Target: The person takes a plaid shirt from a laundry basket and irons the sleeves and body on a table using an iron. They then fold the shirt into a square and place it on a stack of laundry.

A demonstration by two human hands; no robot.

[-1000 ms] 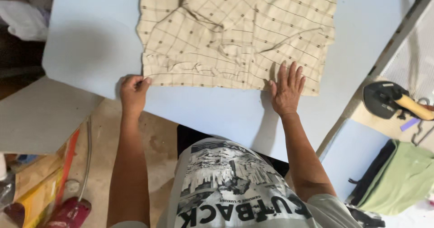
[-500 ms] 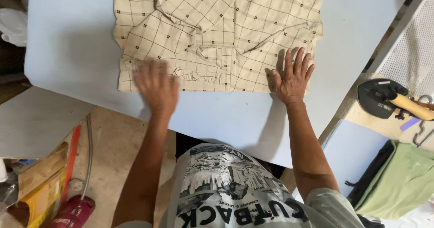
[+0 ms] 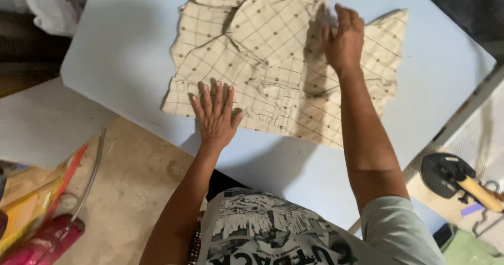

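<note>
A cream checked shirt [image 3: 273, 49] with small dark dots lies spread on a pale blue board [image 3: 126, 55]. My left hand [image 3: 216, 115] lies flat with fingers spread on the shirt's near hem, palm down. My right hand [image 3: 344, 36] rests farther up on the middle of the shirt, fingers curled against the cloth near a fold. Neither hand lifts the cloth clear of the board.
A flat iron with a wooden handle [image 3: 457, 178] sits at the right beside a green cloth [image 3: 470, 246]. Below the board's left edge are a grey panel [image 3: 42, 123], a red and pink object [image 3: 44, 236], a cable and a bare floor [image 3: 136, 186].
My left hand moved right along the shirt's near hem. My right hand left the hem and went up onto the shirt's middle. The view shifted, so the shirt now sits slanted.
</note>
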